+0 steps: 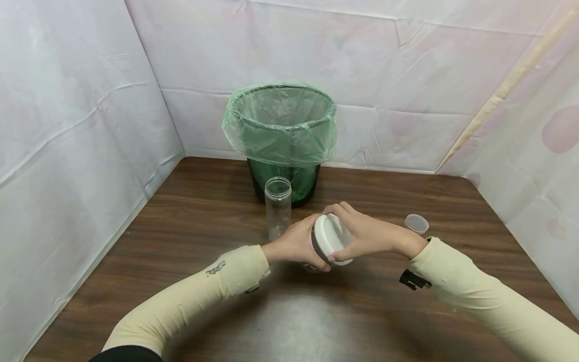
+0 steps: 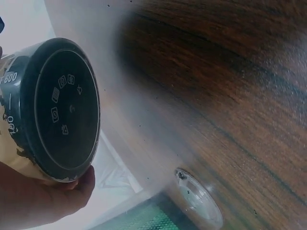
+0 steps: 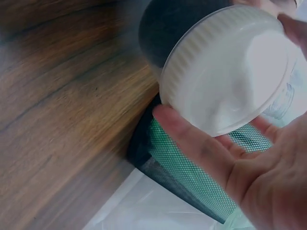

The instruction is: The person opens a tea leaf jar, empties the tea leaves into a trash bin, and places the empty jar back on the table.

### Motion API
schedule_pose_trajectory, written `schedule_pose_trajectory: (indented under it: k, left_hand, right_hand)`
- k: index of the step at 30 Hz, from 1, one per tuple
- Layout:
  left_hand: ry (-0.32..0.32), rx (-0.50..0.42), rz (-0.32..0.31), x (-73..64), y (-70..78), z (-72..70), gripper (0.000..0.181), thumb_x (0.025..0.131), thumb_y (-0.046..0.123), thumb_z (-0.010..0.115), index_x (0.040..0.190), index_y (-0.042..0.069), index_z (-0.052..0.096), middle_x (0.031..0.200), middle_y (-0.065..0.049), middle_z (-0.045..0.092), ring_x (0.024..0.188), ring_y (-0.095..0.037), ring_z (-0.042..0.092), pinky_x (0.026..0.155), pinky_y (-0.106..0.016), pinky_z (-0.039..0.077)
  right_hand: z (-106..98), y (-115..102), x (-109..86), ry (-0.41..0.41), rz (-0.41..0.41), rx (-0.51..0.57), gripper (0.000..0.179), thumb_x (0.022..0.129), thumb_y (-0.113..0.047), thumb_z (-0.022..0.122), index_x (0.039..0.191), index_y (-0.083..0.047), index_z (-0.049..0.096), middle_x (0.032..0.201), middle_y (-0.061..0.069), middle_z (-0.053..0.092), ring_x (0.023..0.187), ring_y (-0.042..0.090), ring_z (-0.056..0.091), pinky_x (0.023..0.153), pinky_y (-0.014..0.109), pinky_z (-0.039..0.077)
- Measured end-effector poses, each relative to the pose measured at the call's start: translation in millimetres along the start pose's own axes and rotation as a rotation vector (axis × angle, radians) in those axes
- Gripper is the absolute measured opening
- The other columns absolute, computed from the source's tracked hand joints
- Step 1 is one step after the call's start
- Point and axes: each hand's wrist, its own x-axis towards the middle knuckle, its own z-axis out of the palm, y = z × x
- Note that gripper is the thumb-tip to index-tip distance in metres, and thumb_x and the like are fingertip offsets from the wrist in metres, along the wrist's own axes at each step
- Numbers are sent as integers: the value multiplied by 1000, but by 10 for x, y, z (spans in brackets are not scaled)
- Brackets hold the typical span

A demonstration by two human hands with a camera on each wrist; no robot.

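Cream sleeves [image 1: 488,296] are framing the left hand [image 1: 299,241], curled fingers gripping a tilted black-based jar [image 2: 69,110], and the right hand [image 1: 368,232], wide-spread fingers clasping the white lid [image 1: 332,236], so either grip slipping is risking toppling the lidless clear jar [image 1: 278,208] just beyond the left fingers.

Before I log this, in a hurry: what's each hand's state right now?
Left hand: holding the jar.
Right hand: gripping the white lid.

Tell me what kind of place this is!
Perhaps a small curtained-off work corner: pale sheets hang round a wood-grain table, and a green-lined bin stands on it.
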Motion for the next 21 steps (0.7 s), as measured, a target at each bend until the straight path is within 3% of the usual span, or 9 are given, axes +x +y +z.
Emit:
schedule_pose_trajectory:
  k: [7,10,12,17,19,21]
  left_hand:
    - [-13,13,19,-6,-13,-8,97,49,26,94,132,15,46,113,4,56,100,-14,53,86,-29,44]
    - [4,1,7,-12,-19,-13,100,48,25,94,134,14,45,115,2,56,102,-15,53,87,-30,44]
    - [15,-12,1,-15,-20,-13,101,48,25,94,136,13,45,116,1,57,102,-15,54,88,-31,44]
    - [4,-22,7,-5,-10,4,103,49,26,95,138,13,44,120,1,57,106,-15,54,91,-31,44]
    - [-4,-14,11,0,-1,13,103,50,27,95,138,13,43,120,1,57,106,-14,54,91,-31,44]
    - [-7,1,16,4,8,19,104,49,28,95,138,13,43,119,2,57,105,-14,54,90,-30,44]
  right_hand:
    - [25,74,19,19,-258,-61,87,55,-28,88,127,-13,41,124,0,38,107,15,46,87,33,45]
    - [34,81,11,40,-271,-42,96,57,-32,90,134,-11,37,134,6,36,117,18,44,93,37,43]
    - [30,58,-3,54,-163,-6,99,65,-39,86,142,-12,30,140,7,33,119,21,45,93,40,44]
    - [3,-71,-10,19,286,17,93,82,-66,57,151,-19,16,139,13,41,114,31,53,90,48,44]
    - [1,-112,0,-38,367,0,91,83,-71,51,150,-16,20,131,17,49,110,33,56,88,50,45]
    - [4,-128,5,-83,381,-2,87,83,-71,51,146,-16,27,123,16,54,105,31,57,85,48,46]
